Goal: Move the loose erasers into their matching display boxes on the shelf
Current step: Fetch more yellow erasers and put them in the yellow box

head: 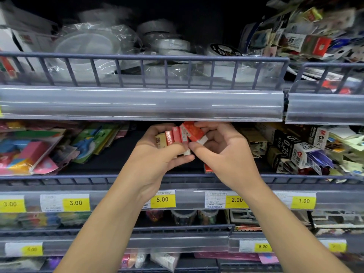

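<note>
head | left hand (157, 154) grip curled round stacked erasers (175, 137) | right hand (222, 152) grip pinches top eraser (194, 133)

My left hand (157, 154) grips erasers (178, 135) in glossy red paper sleeves, white rubber ends matt; shelf rail (137, 59) painted metal wire, price strip (137, 103) clear shiny plastic.
</note>
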Demonstrator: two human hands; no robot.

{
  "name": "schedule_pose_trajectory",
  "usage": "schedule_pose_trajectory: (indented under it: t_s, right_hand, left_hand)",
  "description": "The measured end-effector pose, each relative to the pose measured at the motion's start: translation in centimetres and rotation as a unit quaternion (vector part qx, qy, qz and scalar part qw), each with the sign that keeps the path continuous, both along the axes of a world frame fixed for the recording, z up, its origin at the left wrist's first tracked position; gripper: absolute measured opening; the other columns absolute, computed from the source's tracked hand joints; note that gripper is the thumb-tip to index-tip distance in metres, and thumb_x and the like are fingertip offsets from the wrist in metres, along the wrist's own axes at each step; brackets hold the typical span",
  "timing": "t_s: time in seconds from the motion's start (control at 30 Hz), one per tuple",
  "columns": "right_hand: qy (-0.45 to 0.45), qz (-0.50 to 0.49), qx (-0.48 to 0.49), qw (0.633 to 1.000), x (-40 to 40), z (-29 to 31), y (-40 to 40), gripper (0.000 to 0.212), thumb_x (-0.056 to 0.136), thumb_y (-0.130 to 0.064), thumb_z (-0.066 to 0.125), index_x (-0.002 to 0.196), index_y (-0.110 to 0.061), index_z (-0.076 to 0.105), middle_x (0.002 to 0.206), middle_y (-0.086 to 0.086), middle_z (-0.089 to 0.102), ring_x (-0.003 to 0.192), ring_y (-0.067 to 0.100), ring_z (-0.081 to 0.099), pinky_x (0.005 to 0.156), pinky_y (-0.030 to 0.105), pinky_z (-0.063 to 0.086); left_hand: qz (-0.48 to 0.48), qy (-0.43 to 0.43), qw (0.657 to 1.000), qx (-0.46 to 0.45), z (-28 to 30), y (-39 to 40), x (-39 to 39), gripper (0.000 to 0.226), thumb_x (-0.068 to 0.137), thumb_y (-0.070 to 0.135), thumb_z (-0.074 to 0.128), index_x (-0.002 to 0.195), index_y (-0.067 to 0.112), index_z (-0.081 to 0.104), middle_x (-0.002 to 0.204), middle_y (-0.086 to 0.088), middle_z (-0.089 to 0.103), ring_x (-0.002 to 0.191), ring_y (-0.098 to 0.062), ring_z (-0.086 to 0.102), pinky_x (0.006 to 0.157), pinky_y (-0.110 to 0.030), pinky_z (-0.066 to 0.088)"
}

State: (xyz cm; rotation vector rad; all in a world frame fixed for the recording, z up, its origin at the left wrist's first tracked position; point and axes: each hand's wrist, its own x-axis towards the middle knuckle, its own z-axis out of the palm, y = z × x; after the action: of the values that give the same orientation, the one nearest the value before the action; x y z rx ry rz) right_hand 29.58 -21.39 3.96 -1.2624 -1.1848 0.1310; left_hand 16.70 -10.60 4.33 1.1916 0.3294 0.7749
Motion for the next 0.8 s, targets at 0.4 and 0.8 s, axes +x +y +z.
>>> schedule_pose_trajectory:
  t_s: [0.4, 0.8]
  right_hand:
    - [-0.074, -0.012, -0.049, 0.996, -0.9, -0.3, 0.3, 0.029, 0.071, -0.03, 0.079, 0.098, -0.033, 0.067, 0.087, -0.011, 0.062, 0.068, 0.007, 0.056, 0.06, 0.026, 0.049]
    - [-0.103, -0.089, -0.201, 0.97, 5.2, 1.2, -3.3, 0.024, 0.086, -0.02, 0.076, 0.099, -0.039, 0.068, 0.093, -0.008, 0.067, 0.084, 0.009, 0.062, 0.072, 0.012, 0.049]
  left_hand:
    - [0.019, -0.004, 0.999, 0.041, 0.1, -1.2, 0.3, 0.055, 0.058, 0.023, 0.088, 0.107, 0.015, 0.064, 0.085, -0.003, 0.079, 0.077, -0.019, 0.077, 0.066, -0.028, 0.061]
    - [0.065, 0.011, 0.997, 0.036, -0.4, -0.1, -0.3, 0.035, 0.077, -0.007, 0.083, 0.092, 0.024, 0.078, 0.102, -0.031, 0.071, 0.087, -0.036, 0.077, 0.064, -0.035, 0.063]
